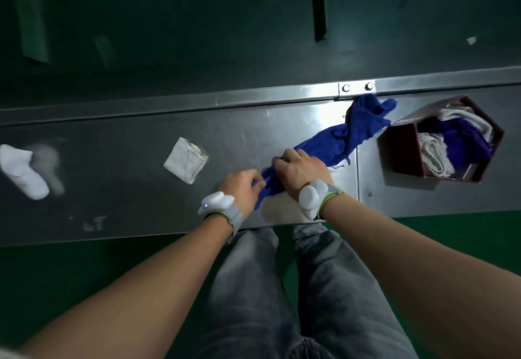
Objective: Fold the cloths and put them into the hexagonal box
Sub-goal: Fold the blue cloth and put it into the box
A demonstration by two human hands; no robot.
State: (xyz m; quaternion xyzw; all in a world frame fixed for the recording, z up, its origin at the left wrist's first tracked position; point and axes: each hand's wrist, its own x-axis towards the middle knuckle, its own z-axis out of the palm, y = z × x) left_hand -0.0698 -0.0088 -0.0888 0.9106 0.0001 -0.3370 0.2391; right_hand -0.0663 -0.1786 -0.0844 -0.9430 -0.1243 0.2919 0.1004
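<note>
A long stainless steel table (127, 183) runs across the view, its near edge just above the person's grey trousers (282, 288) and a green floor (56, 268), its far edge bounded by a raised metal rail (197, 102) with a small bolted plate (356, 87); beyond the rail lies a dark, dim floor with a black strip (318, 3). The widest bare stretch of tabletop lies on the left between a folded white cloth (186, 159) and the near edge, its sheet scuffed and reflective. A hexagonal box (400, 152), dark red with a light inner rim, stands at the right end, well apart from the hands, already containing white and purple cloths packed side by side. A blue cloth (346, 133), soft and nubby, lies bunched into a long twisted band running diagonally from the near centre up to the rail, its far end crumpled just beside the box. The left hand (244, 185) pinches the near end of the blue cloth with curled fingers; the right hand (301, 168) presses down and grasps the same cloth just beside it. Both wrists carry white, rounded wrist devices (215, 202) on grey straps. A blurred white object (24, 171) rests at the far left, its kind hard to tell
</note>
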